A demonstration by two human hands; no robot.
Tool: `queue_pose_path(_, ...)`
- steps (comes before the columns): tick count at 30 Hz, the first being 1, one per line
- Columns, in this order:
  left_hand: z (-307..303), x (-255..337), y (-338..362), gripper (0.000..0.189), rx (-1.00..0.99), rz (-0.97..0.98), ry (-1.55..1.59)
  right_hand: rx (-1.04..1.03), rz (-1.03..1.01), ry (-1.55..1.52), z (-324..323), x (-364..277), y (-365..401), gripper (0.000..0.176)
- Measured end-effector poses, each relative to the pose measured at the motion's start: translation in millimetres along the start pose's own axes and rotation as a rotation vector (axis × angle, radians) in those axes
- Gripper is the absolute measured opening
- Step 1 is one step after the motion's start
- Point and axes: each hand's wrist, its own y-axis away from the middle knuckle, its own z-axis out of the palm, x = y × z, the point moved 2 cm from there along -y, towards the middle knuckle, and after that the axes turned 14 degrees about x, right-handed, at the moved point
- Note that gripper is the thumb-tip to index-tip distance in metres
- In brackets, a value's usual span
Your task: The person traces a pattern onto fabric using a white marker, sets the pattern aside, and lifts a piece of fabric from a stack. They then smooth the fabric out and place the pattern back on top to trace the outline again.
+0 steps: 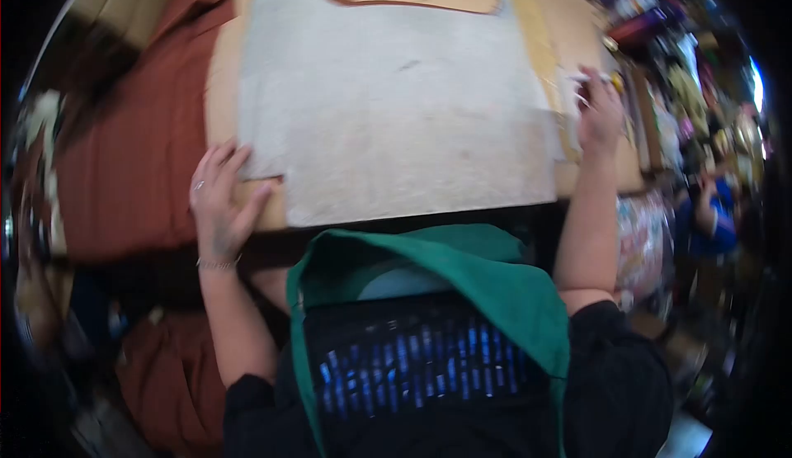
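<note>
Your left hand, fingers spread, presses at a corner of the grey cloth, apparently pinning it to the table, while your right hand pinches a small white object.

The grey cloth runs past the top edge. Whatever small pale thing the right hand pinches is too blurred to name.

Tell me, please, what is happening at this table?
A person stands at a table with a grey cloth spread flat on it. The left hand lies open on the cloth's near left corner. The right hand, at the cloth's right edge, pinches a white thing, too blurred to name. A red cloth lies left of the grey one.
</note>
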Motion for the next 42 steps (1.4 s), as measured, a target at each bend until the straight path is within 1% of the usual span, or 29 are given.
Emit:
queue_pose_path(1,0,2,-3,0.043,-0.034,0.012,-0.028,-0.047,0.003,-0.042,-1,-5,4,0.015)
queue_pose_path(2,0,3,-1,0.042,-0.050,-0.009,-0.002,0.011,-0.001,-0.018,3,-14,13,0.015)
queue_pose_path(5,2,-16,0,0.037,-0.048,-0.124,0.166,-0.025,-0.032,-0.082,-4,-19,16,0.015)
queue_pose_path(8,6,-14,-5,0.035,-0.048,-0.104,0.087,0.032,-0.065,-0.137,-17,-21,7,0.016)
queue_pose_path(10,7,-12,-9,0.036,-0.044,-0.083,0.044,0.029,-0.086,-0.179,-24,-30,2,0.014)
queue_pose_path(14,10,-13,-10,0.040,-0.040,-0.052,-0.025,0.138,-0.089,-0.225,-39,-46,-1,0.013)
queue_pose_path(17,7,-10,-9,0.045,-0.051,-0.029,0.038,0.116,-0.093,-0.195,-44,-50,1,0.011)
queue_pose_path(20,-1,27,-10,0.051,-0.088,0.194,0.065,0.003,-0.089,-0.092,-60,-35,6,0.014)
queue_pose_path(21,3,34,-2,0.051,-0.163,0.189,0.089,-0.056,-0.186,0.142,-64,-28,18,0.016)
queue_pose_path(23,14,55,13,0.046,-0.297,0.251,-0.057,-0.187,-0.366,0.625,-75,-18,50,0.019)
queue_pose_path(25,30,65,25,0.043,-0.274,0.357,-0.018,-0.345,-0.343,0.946,-88,-20,79,0.012)
queue_pose_path(26,35,68,29,0.042,-0.260,0.408,0.002,-0.363,-0.361,0.962,-93,-21,92,0.012)
queue_pose_path(28,40,69,33,0.042,-0.227,0.421,0.088,-0.394,-0.397,0.990,-97,-21,116,0.015)
queue_pose_path(29,42,71,32,0.043,-0.210,0.432,0.132,-0.423,-0.485,0.896,-95,-15,124,0.027)
queue_pose_path(31,41,75,26,0.037,-0.172,0.437,0.121,-0.546,-0.629,0.907,-88,-8,132,0.032)
queue_pose_path(32,40,77,23,0.034,-0.153,0.440,0.112,-0.512,-0.762,0.921,-86,0,132,0.033)
queue_pose_path(35,40,79,17,0.027,-0.151,0.425,0.123,-0.493,-0.929,0.911,-81,4,123,0.027)
queue_pose_path(36,40,80,12,0.026,-0.157,0.395,0.136,-0.512,-0.915,0.897,-80,2,119,0.024)
queue_pose_path(38,41,85,1,0.022,-0.169,0.337,0.166,-0.545,-0.882,0.906,-79,-1,113,0.026)
queue_pose_path(40,49,81,-4,0.019,-0.151,0.313,0.244,-0.583,-0.814,0.918,-79,-5,109,0.029)
queue_pose_path(42,51,82,-10,0.016,-0.150,0.324,0.307,-0.564,-0.777,0.856,-79,-8,101,0.030)
